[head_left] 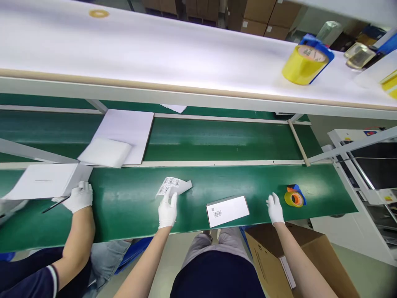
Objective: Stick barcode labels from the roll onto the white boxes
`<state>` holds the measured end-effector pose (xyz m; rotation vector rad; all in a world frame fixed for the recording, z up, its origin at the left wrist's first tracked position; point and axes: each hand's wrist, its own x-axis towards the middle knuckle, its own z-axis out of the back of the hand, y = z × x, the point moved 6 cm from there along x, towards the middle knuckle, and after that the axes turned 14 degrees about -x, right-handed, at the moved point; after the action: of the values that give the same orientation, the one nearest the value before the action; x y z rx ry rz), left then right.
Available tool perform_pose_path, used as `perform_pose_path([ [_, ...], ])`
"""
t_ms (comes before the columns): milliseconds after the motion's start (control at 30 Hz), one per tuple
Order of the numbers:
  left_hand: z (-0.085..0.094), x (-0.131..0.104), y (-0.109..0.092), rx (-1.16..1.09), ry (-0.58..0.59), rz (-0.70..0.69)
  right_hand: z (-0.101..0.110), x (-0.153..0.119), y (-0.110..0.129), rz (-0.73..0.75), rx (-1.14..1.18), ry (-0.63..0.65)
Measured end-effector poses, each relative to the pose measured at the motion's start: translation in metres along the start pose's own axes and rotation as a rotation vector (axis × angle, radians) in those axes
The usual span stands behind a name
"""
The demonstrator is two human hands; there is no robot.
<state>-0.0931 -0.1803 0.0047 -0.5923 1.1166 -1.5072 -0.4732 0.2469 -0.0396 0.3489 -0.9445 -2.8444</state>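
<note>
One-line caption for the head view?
Gloved left hand holds a barcode label sheet; right hand rests beside a tape roll, white box between.

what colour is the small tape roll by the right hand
Yellow with an orange core, on a blue dispenser; seen in the head view.

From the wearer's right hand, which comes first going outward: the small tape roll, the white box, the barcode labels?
From the right hand:
1. Small tape roll, just to its right.
2. White box, to its left.
3. Barcode labels, farther left, at the left hand.

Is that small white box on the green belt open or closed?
Closed: the white box lies flat on the green belt, its barcoded top unbroken, no flap raised.
</note>
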Motion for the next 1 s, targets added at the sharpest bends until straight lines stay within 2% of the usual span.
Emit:
perform_pose_path([
  [100,0.025,-0.007,-0.053,-0.176,-0.066,-0.046,0.024,-0.021,0.016,-0.101,0.27,0.021],
  [167,0.033,-0.017,-0.084,-0.297,-0.051,-0.081,0.033,-0.033,0.037,-0.099,0.327,0.015],
  [233,0.035,-0.032,-0.11,-0.392,-0.027,-0.113,0.034,-0.042,0.065,-0.066,0.351,0.036],
  [300,0.034,-0.049,-0.131,-0.445,-0.025,-0.127,0.028,-0.049,0.103,0.034,0.358,0.117],
  [367,0.03,-0.065,-0.144,-0.459,-0.041,-0.116,0.018,-0.057,0.148,0.196,0.325,0.24],
  [467,0.019,-0.085,-0.154,-0.493,-0.045,-0.073,0.006,-0.071,0.214,0.455,0.266,0.368],
  [567,0.002,-0.096,-0.156,-0.548,0.023,-0.019,0.005,-0.088,0.268,0.675,0.282,0.463],
  [633,-0.011,-0.102,-0.158,-0.573,0.112,0.009,0.007,-0.1,0.292,0.783,0.3,0.539],
  [700,-0.023,-0.106,-0.163,-0.578,0.215,0.003,0.009,-0.11,0.307,0.846,0.314,0.601],
  [800,-0.035,-0.111,-0.173,-0.521,0.319,-0.024,0.008,-0.115,0.316,0.865,0.307,0.647],
  [1000,-0.048,-0.119,-0.195,-0.431,0.458,-0.026,0.008,-0.104,0.305,0.738,0.247,0.574],
])
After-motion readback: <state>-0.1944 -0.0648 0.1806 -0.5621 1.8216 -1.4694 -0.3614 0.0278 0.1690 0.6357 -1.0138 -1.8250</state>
